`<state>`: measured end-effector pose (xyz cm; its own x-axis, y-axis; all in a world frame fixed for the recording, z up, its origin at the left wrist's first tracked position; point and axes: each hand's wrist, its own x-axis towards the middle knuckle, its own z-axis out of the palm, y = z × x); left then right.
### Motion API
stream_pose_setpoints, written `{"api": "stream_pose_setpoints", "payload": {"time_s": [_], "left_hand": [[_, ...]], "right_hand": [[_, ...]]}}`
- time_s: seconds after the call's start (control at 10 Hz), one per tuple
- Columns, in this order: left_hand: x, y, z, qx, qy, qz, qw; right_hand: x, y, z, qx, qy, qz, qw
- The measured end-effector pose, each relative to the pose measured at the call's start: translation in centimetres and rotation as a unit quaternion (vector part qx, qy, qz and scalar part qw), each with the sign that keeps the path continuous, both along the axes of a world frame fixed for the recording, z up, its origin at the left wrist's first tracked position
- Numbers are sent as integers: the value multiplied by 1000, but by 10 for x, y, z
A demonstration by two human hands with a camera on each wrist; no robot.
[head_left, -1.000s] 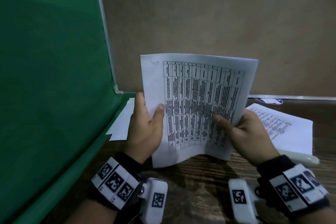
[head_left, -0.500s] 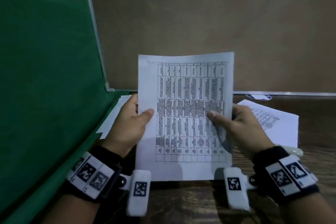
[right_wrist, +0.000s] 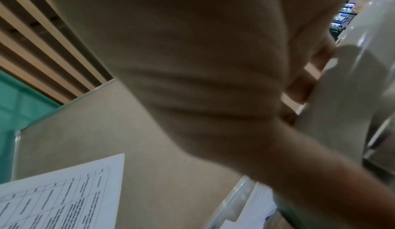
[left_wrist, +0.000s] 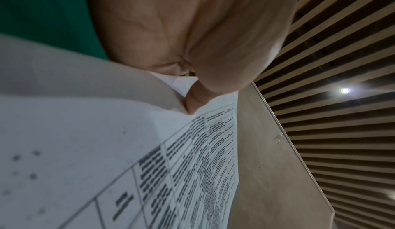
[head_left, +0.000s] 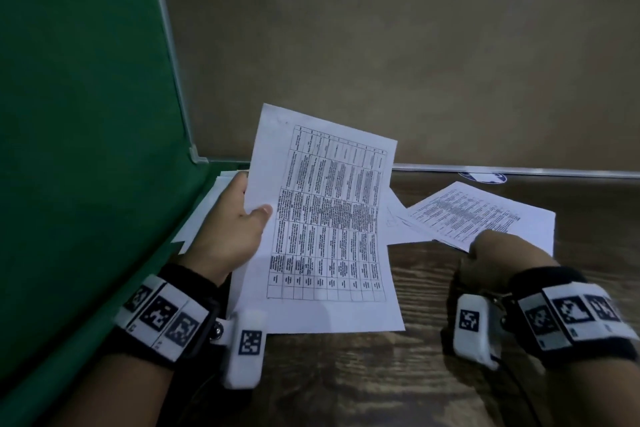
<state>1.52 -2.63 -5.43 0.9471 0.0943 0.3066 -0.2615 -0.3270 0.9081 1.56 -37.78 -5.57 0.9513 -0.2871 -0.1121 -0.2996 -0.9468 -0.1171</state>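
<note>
My left hand (head_left: 242,225) grips a stack of printed sheets (head_left: 329,225) by its left edge, thumb on the front, fingers behind. The top sheet carries a dense table and leans tilted over the wooden table (head_left: 381,374). In the left wrist view the thumb (left_wrist: 213,67) pinches the sheets (left_wrist: 192,173) at their edge. My right hand (head_left: 502,260) is off the sheets and lies low at the right, by the near edge of a second paper pile (head_left: 485,215). In the right wrist view its fingers (right_wrist: 310,80) curl round a glossy white object (right_wrist: 352,63), which the head view hides.
More white papers (head_left: 207,204) lie behind my left hand against the green panel (head_left: 86,149). A beige partition (head_left: 381,45) closes the back of the table. A blue and white sticker (head_left: 483,177) sits at its foot.
My right hand has let go of the printed sheets and moved right and down to the white object. The left hand alone now holds the sheets, which have tilted to the right.
</note>
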Motion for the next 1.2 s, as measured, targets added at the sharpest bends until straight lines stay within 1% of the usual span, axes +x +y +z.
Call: {"api": "stream_pose_setpoints", "payload": {"time_s": [0.1,0.2,0.3,0.4,0.5,0.6,0.7,0.8,0.9,1.0,1.1,1.2], "left_hand": [[-2,-3,0,11,1,-20,1000],[-2,-3,0,33,1,-33,999],[-4,-3,-1,48,2,-40,998],[-6,-6,-3,61,6,-54,997],[-7,-10,-4,72,14,-74,995],[-11,-14,-1,73,9,-98,992],[-12,-16,-2,59,5,-101,993],[-10,-16,-6,63,2,-112,992],[-9,-18,-9,55,4,-121,991],[-10,-21,-9,65,3,-120,991],[-21,-27,1,79,15,-135,988],[-18,-26,-3,109,-2,-140,984]], "right_hand": [[-4,0,1,25,-72,-13,997],[-9,17,14,125,-253,8,959],[-16,52,37,316,-439,39,840],[-14,84,60,544,-493,65,675],[-9,109,81,685,-462,112,552],[-4,129,92,691,-478,129,526],[6,139,91,648,-518,136,541],[14,144,86,587,-548,159,574],[19,146,82,560,-556,170,591],[20,144,79,554,-548,172,603],[20,141,79,546,-549,168,610],[16,140,82,542,-548,186,610]]}}
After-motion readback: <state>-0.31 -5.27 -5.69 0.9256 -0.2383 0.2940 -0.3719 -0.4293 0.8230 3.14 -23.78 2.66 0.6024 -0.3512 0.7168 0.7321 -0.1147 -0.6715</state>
